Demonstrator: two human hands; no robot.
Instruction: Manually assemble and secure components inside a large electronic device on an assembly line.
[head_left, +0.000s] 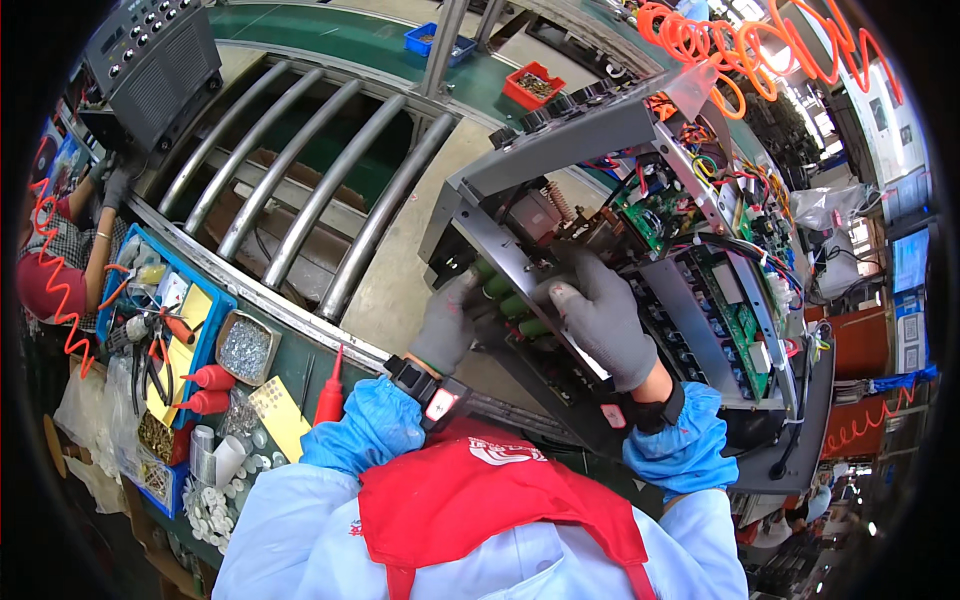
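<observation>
A grey metal machine chassis point(560, 160) stands open before me, with circuit boards, wires and green cylindrical parts point(515, 305) inside. My left hand point(443, 325), in a grey glove, is at its near left side, beside the green cylinders. Its fingers are curled and partly hidden; what they hold does not show. My right hand point(607, 322), gloved alike, reaches over the metal bar point(500, 250) into the chassis. Its fingers are bent inward and somewhat blurred, closed around something I cannot make out. A green circuit board point(735, 310) lies to the right of this hand.
Steel rollers point(300, 190) run at the left, with another grey machine point(155, 75) beyond. A blue tray point(215, 300) with pliers, red bottles point(210, 378) and a box of screws point(243, 347) sit nearer. A co-worker's gloved hand point(115, 188) is far left. Orange coiled hose point(700, 45) hangs upper right.
</observation>
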